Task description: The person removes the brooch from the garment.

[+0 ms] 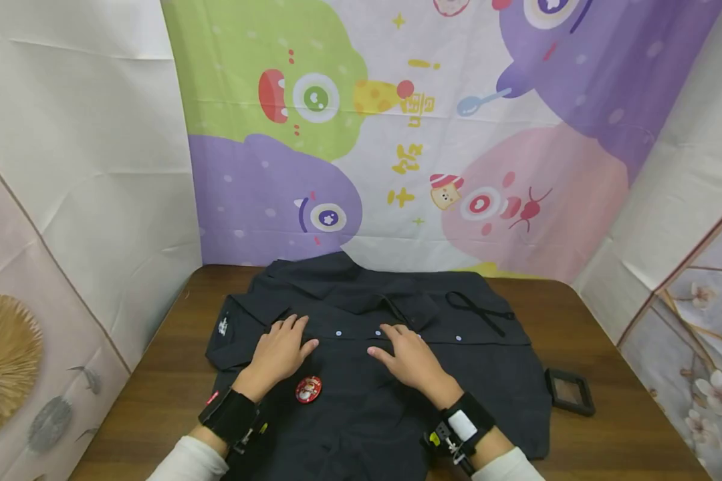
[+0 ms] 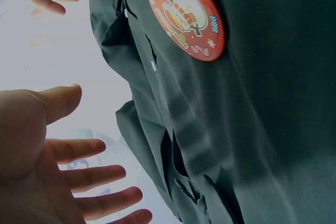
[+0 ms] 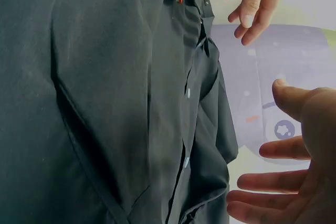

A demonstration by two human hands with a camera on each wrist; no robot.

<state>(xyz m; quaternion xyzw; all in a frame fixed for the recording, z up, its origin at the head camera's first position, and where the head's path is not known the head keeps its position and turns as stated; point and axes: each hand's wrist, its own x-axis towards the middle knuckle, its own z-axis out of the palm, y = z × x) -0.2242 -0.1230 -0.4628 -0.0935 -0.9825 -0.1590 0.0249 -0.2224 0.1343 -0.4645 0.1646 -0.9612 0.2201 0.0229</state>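
Note:
A dark short-sleeved shirt (image 1: 469,381) with pale buttons lies spread over the table. My left hand (image 1: 280,349) is over its left part, near the sleeve, fingers spread and holding nothing. My right hand (image 1: 410,357) is over the button placket, its fingers likewise extended and bare. Both wrist views show a gap between the palms and the cloth. On the shirt, just right of my left wrist, lies a round red badge (image 1: 308,389) with a cartoon print, seen large in the left wrist view (image 2: 186,15).
A thin black cord (image 1: 480,308) lies looped on the shirt's upper right. Beside the hem at right sits a small black square frame (image 1: 569,391) on the brown wooden table (image 1: 626,427). A cartoon-printed cloth (image 1: 397,240) hangs behind the table's far edge.

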